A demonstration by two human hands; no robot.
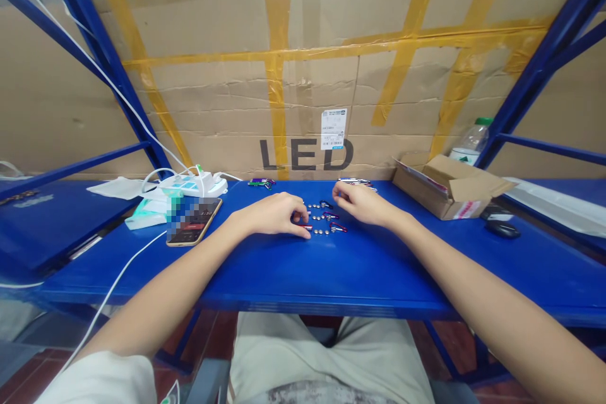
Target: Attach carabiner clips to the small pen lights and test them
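Observation:
My left hand (279,213) rests at the left end of some small parts, its thumb and fingers apart. A small red metal tube (305,226) lies between its thumb and curled fingers; I cannot tell how firmly they touch it. Beside it, small round silver discs (320,231) lie in short rows on the blue table (284,271). Right of the discs are a red carabiner clip (338,227), another red clip (335,216) and a dark blue clip (326,204). My right hand (358,203) hovers or rests just beyond them, fingers loosely bent, with nothing visible between thumb and forefinger.
Behind lie more small metal pieces (261,183) and a slim pile (355,182). To the left are a phone (194,222), a tissue pack (154,209) and a white power strip (199,184). An open carton (445,186), black mouse (502,229) and bottle (473,142) stand right. Cardboard (227,101) walls the back.

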